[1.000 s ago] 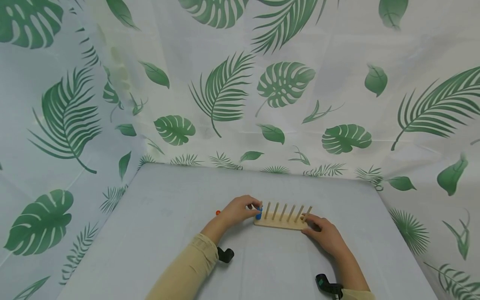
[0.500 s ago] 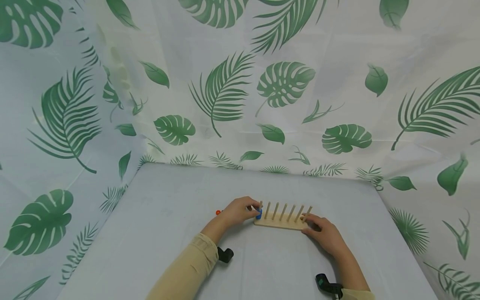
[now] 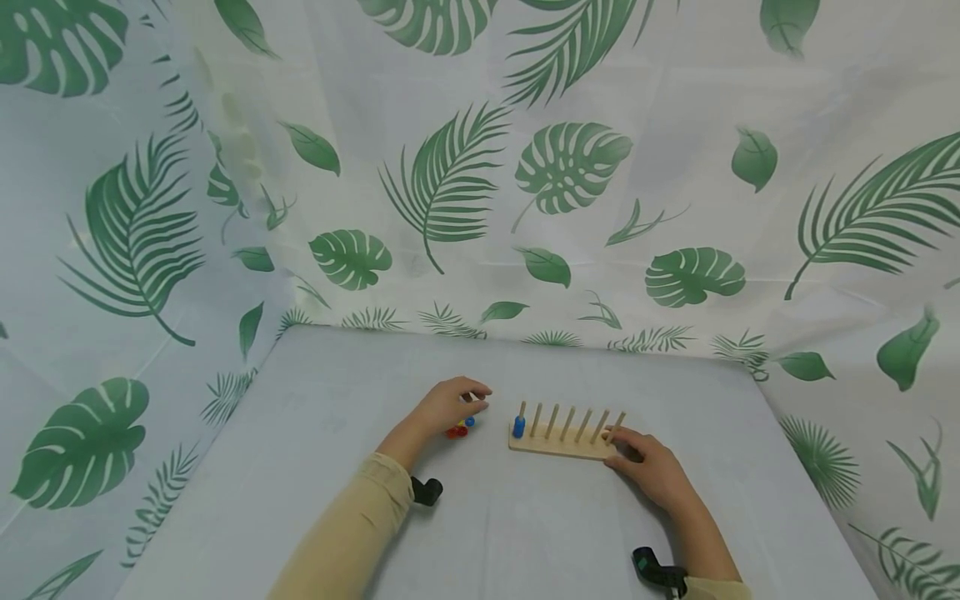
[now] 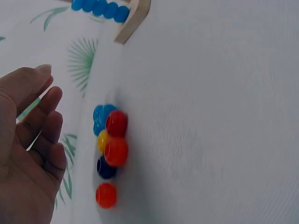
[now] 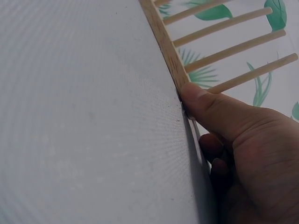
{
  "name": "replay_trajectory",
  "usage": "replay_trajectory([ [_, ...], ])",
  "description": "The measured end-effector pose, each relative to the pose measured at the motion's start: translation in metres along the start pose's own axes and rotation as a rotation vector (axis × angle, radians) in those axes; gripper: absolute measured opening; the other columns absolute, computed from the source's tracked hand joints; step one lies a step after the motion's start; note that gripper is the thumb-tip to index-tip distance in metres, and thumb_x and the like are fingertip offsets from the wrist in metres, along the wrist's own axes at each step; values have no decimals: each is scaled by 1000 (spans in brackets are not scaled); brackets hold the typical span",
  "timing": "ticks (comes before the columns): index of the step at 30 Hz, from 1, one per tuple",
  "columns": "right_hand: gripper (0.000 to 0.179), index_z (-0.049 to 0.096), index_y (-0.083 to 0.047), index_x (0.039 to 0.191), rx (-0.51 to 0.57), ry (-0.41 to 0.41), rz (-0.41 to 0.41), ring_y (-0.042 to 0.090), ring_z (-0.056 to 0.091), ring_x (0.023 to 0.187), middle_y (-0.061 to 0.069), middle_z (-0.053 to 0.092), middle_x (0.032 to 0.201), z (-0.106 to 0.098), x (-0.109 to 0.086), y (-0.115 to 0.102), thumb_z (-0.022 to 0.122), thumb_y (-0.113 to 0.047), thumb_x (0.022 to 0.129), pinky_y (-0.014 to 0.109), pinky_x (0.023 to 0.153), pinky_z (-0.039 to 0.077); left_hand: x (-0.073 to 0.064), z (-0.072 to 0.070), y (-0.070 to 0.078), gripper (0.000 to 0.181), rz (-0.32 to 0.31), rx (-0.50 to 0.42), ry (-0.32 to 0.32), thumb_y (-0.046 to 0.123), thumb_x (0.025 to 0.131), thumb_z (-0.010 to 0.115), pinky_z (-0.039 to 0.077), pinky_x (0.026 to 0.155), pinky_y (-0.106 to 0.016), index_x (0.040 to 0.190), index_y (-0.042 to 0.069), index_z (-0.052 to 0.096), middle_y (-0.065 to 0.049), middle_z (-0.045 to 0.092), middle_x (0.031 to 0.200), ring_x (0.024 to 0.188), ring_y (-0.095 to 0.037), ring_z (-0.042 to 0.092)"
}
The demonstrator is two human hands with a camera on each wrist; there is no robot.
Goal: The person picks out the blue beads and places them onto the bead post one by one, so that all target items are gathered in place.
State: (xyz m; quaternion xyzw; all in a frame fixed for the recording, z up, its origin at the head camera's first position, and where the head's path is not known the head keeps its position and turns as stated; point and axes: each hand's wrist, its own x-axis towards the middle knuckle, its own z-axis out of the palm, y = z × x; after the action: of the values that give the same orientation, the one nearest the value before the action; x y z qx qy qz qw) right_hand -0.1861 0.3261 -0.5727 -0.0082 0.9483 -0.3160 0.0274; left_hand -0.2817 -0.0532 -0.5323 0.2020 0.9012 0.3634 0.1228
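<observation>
A wooden peg board [image 3: 558,447] lies on the table with a row of upright pegs. Blue beads [image 3: 519,427] are stacked on its leftmost peg; the left wrist view shows several of these blue beads [image 4: 100,8]. My left hand [image 3: 442,410] hovers over a small cluster of loose beads, holding nothing, its fingers loosely bent. That cluster includes red beads [image 4: 116,123], a yellow bead [image 4: 102,141], a dark blue bead [image 4: 106,168] and an orange bead [image 4: 106,195]. At the board's right end my right hand [image 3: 651,468] pinches the edge, thumb [image 5: 198,100] against the wood.
A white cloth-covered table [image 3: 525,533] lies under everything. Leaf-printed sheets [image 3: 480,167] stand behind it and on both sides. Each wrist carries a black camera mount, such as the right mount [image 3: 656,571].
My left hand has let go of the blue beads on the leftmost peg and moved left, over the loose beads. My right hand and the peg board have stayed in place.
</observation>
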Motion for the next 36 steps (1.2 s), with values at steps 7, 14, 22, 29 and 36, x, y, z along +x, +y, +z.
replay_trajectory([
  [7,53,62,-17,132,1,6,-24,43,50,130,16,55,142,0,0,1,72,-44,88,61,103,41,-2,-7,-20,27,-88,-44,4,31,97,64,52,69,-28,122,21,68,2,65,115,97,-16,57],
  [14,52,63,-16,131,4,8,-37,44,48,132,17,54,143,0,1,2,71,-44,88,62,104,39,-5,-9,-28,24,-99,9,17,29,97,64,52,81,-33,117,19,70,-2,66,116,99,-16,57],
  [22,53,62,-18,132,16,5,-29,43,49,132,17,54,143,2,1,2,71,-45,88,61,104,40,-2,-4,-38,25,-93,19,6,30,94,68,49,94,-39,115,16,71,-1,66,111,100,-15,59],
  [29,54,62,-17,133,20,7,-22,42,50,131,16,55,143,1,1,2,71,-45,88,60,104,41,1,-3,-35,22,-91,34,-4,27,92,70,50,90,-36,110,15,72,0,66,103,95,-14,59],
  [36,54,63,-18,132,16,11,-35,42,50,130,15,55,142,1,0,3,71,-48,87,60,103,41,1,-3,-29,20,-124,64,4,28,92,69,49,89,-35,108,17,72,1,65,101,92,-14,57],
])
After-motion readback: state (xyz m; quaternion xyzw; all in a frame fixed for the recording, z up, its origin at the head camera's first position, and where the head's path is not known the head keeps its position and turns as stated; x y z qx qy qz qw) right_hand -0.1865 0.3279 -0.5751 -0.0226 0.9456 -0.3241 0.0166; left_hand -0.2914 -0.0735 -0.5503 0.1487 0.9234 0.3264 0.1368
